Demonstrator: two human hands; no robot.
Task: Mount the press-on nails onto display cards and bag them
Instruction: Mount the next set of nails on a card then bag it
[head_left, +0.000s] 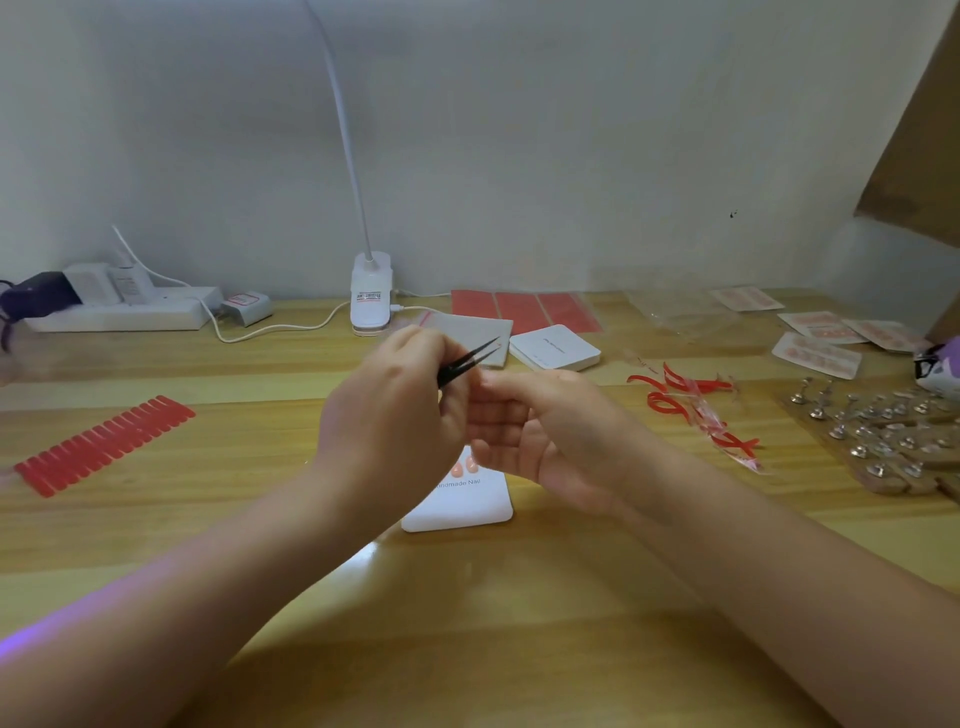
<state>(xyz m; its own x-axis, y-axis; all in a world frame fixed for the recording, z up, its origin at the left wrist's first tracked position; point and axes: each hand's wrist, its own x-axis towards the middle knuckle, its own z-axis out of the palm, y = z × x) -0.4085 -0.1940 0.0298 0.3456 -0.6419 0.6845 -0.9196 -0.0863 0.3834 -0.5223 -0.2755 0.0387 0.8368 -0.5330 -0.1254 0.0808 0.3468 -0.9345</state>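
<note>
Gripping black tweezers (467, 361), the left hand (395, 415) curls its fingers round their shank at the centre of the frame, tips pointing up and right, a little apart with nothing visible between them. Just beside it, the right hand (540, 436) has its fingers loosely bent, forefinger reaching toward the left hand's fingers; whether it pinches a nail or adhesive tab I cannot tell.

Below both hands lies the white display card (462, 499), partly covered, with 2 pink press-on nails (464, 466) showing above its printed line. A stack of blank cards (556, 348) sits above and right of centre, and a red strip of adhesive tabs (104, 441) lies at the left.

To do this step well, I would judge: pick up the next piece by its edge, then set it in line with the 2 mounted nails and press it flat.
</note>
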